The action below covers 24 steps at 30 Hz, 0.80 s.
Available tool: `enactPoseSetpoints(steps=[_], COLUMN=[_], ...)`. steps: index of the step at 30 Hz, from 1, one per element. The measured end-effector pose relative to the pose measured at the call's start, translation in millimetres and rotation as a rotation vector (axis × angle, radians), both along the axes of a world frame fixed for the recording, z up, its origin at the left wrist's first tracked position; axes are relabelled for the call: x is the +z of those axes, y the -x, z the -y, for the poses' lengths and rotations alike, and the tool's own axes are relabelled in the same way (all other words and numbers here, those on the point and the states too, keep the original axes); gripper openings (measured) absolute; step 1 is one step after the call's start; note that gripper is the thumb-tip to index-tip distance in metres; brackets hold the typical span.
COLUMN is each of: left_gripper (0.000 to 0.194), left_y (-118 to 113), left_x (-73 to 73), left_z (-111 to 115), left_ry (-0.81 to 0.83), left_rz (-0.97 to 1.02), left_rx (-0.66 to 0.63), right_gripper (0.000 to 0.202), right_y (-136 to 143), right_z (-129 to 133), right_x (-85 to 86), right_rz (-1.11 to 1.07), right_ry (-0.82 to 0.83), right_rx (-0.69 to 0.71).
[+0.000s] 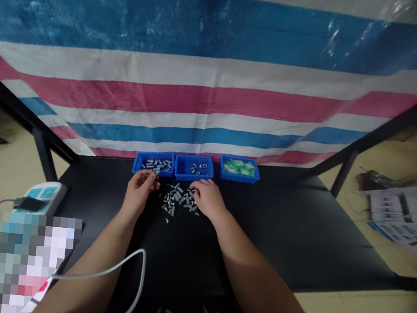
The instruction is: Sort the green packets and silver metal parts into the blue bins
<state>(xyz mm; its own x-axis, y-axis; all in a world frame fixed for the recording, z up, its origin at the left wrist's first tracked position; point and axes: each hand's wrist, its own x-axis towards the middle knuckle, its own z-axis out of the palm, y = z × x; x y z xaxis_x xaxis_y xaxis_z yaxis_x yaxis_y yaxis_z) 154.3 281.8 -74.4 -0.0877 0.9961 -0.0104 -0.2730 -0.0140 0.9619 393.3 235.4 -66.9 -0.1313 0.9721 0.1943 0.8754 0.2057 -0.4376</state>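
left hand loaded, right hand unverified

a small grey metal cylinder is pinched between the thumb and fingers of the left hand. it sits at the near right corner of the left blue plastic bin, which holds similar grey cylinders. the left hand is the nearer of the two to this bin. the piece's long axis appears to slant away and to the right; it is too small to confirm. whether it is above the rim or just in front cannot be told.

the loose pile of grey metal cylinders and bright screws lies on the black bench between the hands, its long axes pointing in mixed directions. the right hand is nearer, its fingers curled down at the pile's right edge. their tips are partly hidden; whether they are apart or closed on a piece cannot be told.

the middle blue plastic bin holds a few bright metal pieces, hard to identify. the right blue plastic bin holds green and clear material, type unclear. a white cable crosses in front of the left forearm. blocky pixels mask the lower left; both forearms are cut off below.
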Motion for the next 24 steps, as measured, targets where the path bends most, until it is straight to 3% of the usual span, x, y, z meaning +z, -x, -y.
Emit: enactPoseSetpoints(steps=[8,14,20,24], left_gripper=[0.044,0.042,0.041,0.04], left_y=[2,2,2,3], left_x=[5.5,4.9,5.4,6.5], left_z=[-3,-4,-3,-4], left_ry=[0.02,0.035,0.04,0.036], left_rz=[0.077,0.065,0.061,0.053], left_rx=[0.062,0.056,0.029,0.031], right_gripper=[0.017,0.018,0.03,0.022], right_y=[-2,-2,-4,-6], right_z=[-1,-2,-4,5], right_x=[0.6,5.7,8.0,11.7], right_rz=[-0.056,-0.412,-0.482,-0.474], right_ry=[-0.024,-0.352,-0.449,-0.65], right_rx=[0.012,0.035,-0.074,-0.162])
